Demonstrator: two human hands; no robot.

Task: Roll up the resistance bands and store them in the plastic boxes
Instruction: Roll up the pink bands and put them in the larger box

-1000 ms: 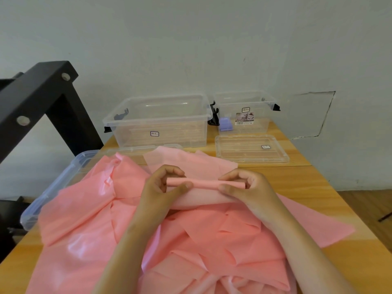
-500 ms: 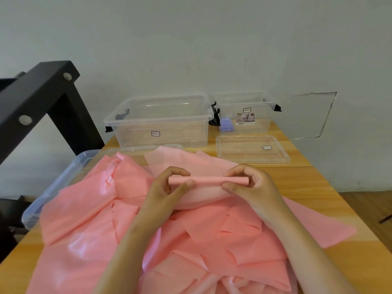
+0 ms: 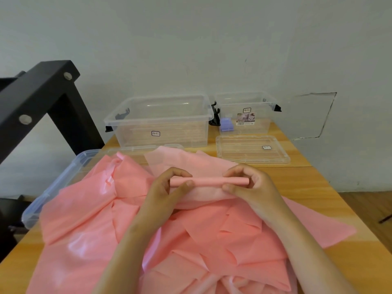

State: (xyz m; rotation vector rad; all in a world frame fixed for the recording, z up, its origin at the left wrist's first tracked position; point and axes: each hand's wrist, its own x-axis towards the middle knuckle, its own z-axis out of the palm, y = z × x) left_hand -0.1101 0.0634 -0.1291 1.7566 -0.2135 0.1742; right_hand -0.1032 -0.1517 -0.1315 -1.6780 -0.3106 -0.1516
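A wooden table [image 3: 318, 187] stands against a pale wall [image 3: 191, 49]. Left of the table rises a black metal frame [image 3: 42, 92] with two round bolts [image 3: 67, 75]. Right of the table, the wall bears a cracked square outline [image 3: 314, 115] above brown wooden floor [image 3: 373, 204].

Pale wall [image 3: 191, 39] behind a wooden table [image 3: 307, 183], black frame [image 3: 42, 92] left.

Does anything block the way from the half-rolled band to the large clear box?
Nothing visible. The left hand and right hand pinch the roll; the large box beyond stands open, only loose bands lying low between.
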